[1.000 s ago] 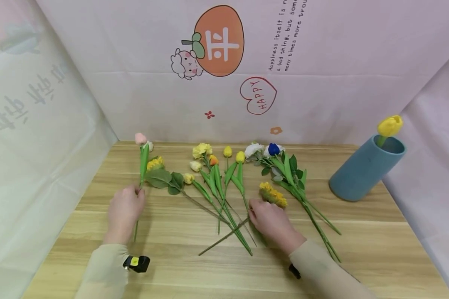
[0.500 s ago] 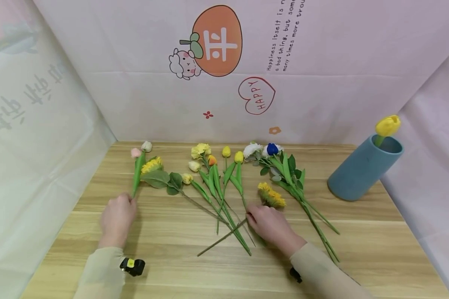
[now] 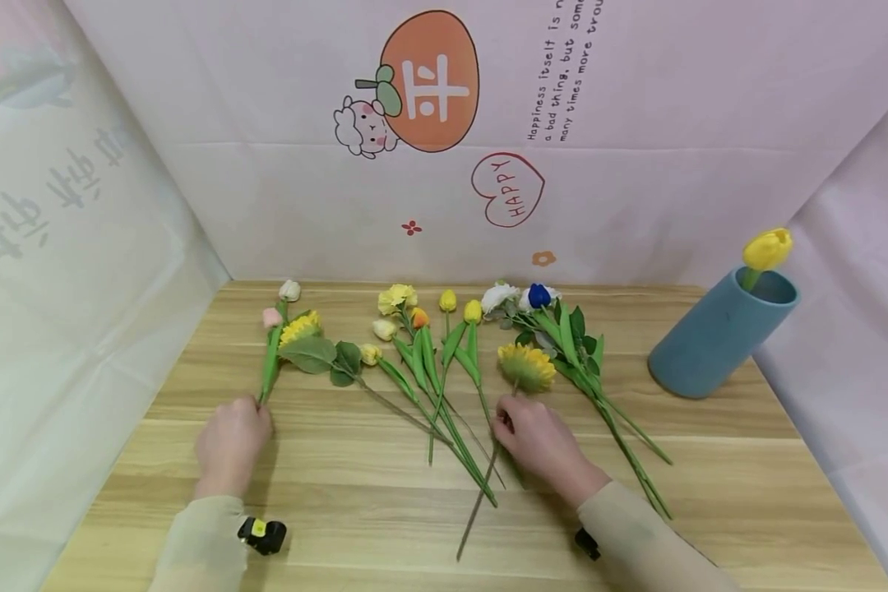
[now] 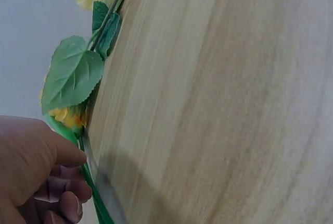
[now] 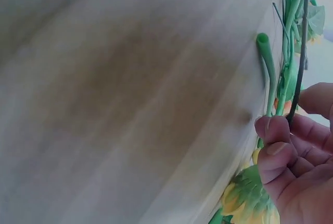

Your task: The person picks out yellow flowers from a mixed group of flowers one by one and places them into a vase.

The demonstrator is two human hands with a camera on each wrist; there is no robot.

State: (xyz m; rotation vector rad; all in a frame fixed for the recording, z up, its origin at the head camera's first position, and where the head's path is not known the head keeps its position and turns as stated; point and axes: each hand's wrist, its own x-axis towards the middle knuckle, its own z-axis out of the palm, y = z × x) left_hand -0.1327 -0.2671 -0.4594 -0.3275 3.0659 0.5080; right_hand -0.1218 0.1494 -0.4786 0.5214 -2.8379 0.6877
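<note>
A pink tulip [image 3: 271,317] lies at the left, by a white tulip [image 3: 290,290] and a sunflower [image 3: 299,327]. My left hand [image 3: 234,436] is low at its green stem, fingers curled, with the fingertips [image 4: 78,156] right at the stem in the left wrist view. My right hand [image 3: 536,436] pinches the thin dark stem [image 5: 302,57] of another sunflower [image 3: 527,367], whose yellow head points to the back. That stem's lower end slants toward the front of the table [image 3: 355,543], across the green tulip stems.
Several tulips [image 3: 448,300] and a yellow carnation [image 3: 398,298] lie mid-table. White flowers [image 3: 500,296] and a blue tulip [image 3: 538,295] lie right of them. At the far right a slanted blue vase [image 3: 714,341] holds a yellow tulip [image 3: 768,248]. A cloth backdrop [image 3: 303,214] stands behind.
My left hand has lowered the pink tulip onto the table and drawn toward me. My right hand has turned its sunflower, so the head tips back and the stem's end swings toward the front.
</note>
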